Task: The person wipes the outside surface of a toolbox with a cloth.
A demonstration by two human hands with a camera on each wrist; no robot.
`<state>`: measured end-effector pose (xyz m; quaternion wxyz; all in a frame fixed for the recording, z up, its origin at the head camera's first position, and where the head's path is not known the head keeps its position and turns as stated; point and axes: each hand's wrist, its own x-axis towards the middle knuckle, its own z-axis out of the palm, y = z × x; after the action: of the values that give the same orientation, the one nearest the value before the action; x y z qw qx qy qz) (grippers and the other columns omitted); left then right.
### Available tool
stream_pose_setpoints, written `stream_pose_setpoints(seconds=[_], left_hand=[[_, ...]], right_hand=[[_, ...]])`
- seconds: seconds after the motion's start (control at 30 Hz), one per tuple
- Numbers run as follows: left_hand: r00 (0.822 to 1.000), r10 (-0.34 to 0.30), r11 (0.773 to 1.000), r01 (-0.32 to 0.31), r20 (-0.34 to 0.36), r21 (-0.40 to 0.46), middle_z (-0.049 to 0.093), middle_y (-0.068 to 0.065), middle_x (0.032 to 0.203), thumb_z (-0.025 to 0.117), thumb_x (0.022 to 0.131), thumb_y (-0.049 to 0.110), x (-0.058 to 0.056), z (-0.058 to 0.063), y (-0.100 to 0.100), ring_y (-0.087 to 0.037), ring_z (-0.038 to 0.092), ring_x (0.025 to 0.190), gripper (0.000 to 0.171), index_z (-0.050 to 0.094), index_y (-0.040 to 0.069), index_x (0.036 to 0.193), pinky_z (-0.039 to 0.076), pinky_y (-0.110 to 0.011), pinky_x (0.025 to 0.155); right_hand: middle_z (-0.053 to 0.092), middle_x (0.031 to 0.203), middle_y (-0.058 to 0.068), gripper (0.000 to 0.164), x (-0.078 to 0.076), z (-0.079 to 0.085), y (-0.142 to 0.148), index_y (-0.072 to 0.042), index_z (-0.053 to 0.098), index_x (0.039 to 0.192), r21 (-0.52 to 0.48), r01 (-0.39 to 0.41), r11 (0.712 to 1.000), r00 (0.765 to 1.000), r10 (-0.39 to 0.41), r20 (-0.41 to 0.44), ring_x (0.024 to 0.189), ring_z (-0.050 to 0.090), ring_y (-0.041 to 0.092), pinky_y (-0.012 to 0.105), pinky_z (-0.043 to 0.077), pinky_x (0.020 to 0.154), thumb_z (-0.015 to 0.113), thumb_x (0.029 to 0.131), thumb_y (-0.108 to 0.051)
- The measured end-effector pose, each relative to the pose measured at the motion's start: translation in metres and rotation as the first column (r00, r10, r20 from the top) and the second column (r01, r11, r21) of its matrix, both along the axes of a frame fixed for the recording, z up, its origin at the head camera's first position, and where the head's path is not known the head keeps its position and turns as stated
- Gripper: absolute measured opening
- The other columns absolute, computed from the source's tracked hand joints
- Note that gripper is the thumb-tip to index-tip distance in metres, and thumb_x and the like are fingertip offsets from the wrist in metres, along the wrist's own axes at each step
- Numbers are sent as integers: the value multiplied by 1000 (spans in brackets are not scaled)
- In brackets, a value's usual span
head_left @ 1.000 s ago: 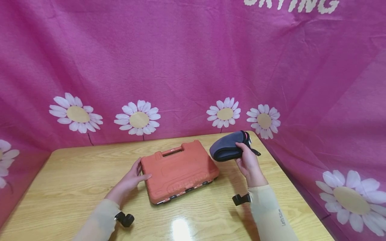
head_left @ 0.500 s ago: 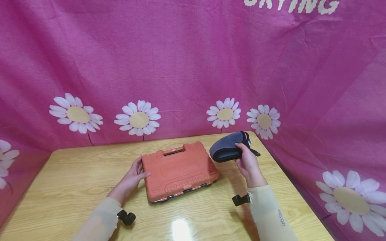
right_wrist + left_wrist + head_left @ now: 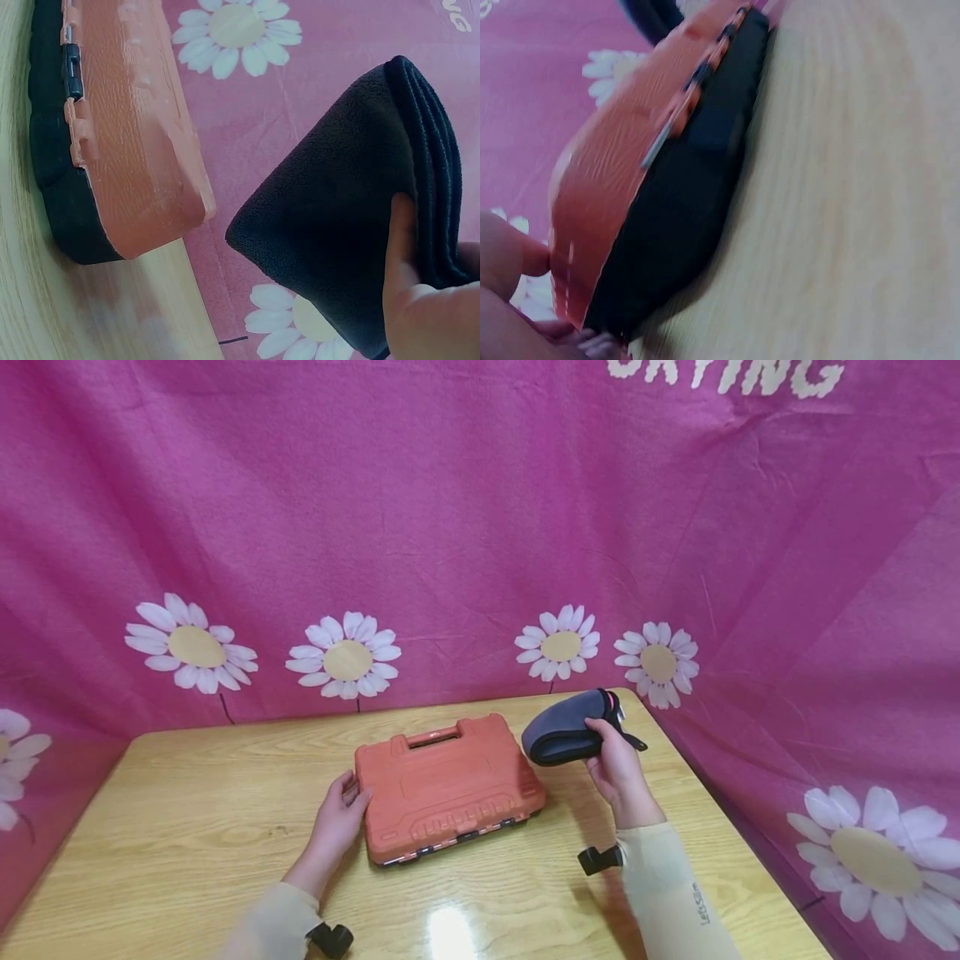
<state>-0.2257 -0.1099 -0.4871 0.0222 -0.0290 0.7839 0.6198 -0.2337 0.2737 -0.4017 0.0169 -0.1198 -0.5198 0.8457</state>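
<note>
An orange carrying case with a black base lies on the table, its handle toward the back wall and its latches facing me. My left hand is at the case's left end, thumb at the lid and fingers by the black base, as the left wrist view shows. Off the case's right side, my right hand holds up a folded dark blue-grey soft fabric piece with black edging. Its thumb lies on the near face in the right wrist view; the other fingers are mostly hidden behind the fabric.
The wooden table meets a pink daisy-printed cloth at the back and sides. A bright light reflection shows near the front. Each wrist carries a small black camera mount.
The case has turned and shifted slightly, mostly in the first half second. My left hand has slid toward me along its left end. My right hand and the fabric have stayed nearly still.
</note>
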Motion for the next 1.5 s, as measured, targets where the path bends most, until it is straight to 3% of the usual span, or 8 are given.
stream_pose_setpoints(seconds=[0.13, 0.43, 0.57, 0.73, 0.93, 1.07, 1.5], left_hand=[[999, 35, 998, -34, 7, -59, 33, -38, 158, 48, 108, 14, 11, -2, 6, -48, 37, 148, 60, 24, -15, 155, 33, -54, 122], [1000, -12, 992, 14, 15, -123, 27, -37, 161, 52, 107, 18, 26, -1, 12, -49, 32, 149, 69, 17, -12, 158, 29, -58, 123], [1000, -22, 990, 22, -1, -139, 26, -38, 161, 52, 108, 18, 27, -3, 13, -50, 31, 149, 69, 16, -13, 158, 27, -59, 124], [999, -42, 991, 39, -23, -124, 26, -38, 161, 52, 108, 15, 25, -5, 11, -51, 31, 149, 68, 16, -14, 157, 29, -58, 123], [997, -71, 996, 70, -23, -58, 24, -37, 162, 50, 108, 12, 19, -6, 5, -49, 28, 151, 66, 15, -13, 159, 28, -55, 124], [996, -90, 995, 90, -4, -38, 22, -35, 164, 48, 109, 13, 15, -7, 1, -48, 25, 153, 66, 13, -12, 159, 25, -55, 125], [992, -113, 991, 116, 53, -62, 17, -35, 165, 43, 111, 17, 6, -3, -6, -47, 19, 155, 65, 9, -9, 161, 19, -55, 127]], right_hand=[[52, 135, -4, 60, 1, 0, 0, -6, 18, 163, 10, -1, 1000, 1000, 1, 3, 102, 65, -3, 16, 53, 99, 41, 109, -18], [53, 133, -4, 59, 0, 0, 0, -5, 18, 163, 4, -5, 1000, 1000, 5, -10, 104, 65, -3, 17, 53, 100, 39, 109, -17], [60, 121, -10, 58, 0, -1, 1, -5, 19, 162, 3, -5, 1000, 1000, 5, -10, 103, 66, -3, 17, 54, 99, 40, 109, -17], [67, 105, -15, 55, 0, -1, 2, -4, 23, 159, 1, 6, 1000, 1000, -6, -11, 100, 67, -2, 17, 55, 97, 41, 109, -16], [62, 115, -12, 57, 0, 0, 2, -5, 21, 161, 2, -1, 1000, 1000, 1, -6, 102, 66, -2, 17, 54, 98, 41, 109, -17], [64, 112, -13, 57, 0, -1, 1, -4, 22, 161, 5, 2, 1000, 1000, -2, -6, 102, 66, -2, 17, 54, 98, 42, 109, -17], [67, 105, -13, 48, -2, -2, 1, -5, 28, 154, -22, 11, 1000, 1000, -11, -8, 99, 67, -2, 17, 55, 95, 41, 109, -16]])
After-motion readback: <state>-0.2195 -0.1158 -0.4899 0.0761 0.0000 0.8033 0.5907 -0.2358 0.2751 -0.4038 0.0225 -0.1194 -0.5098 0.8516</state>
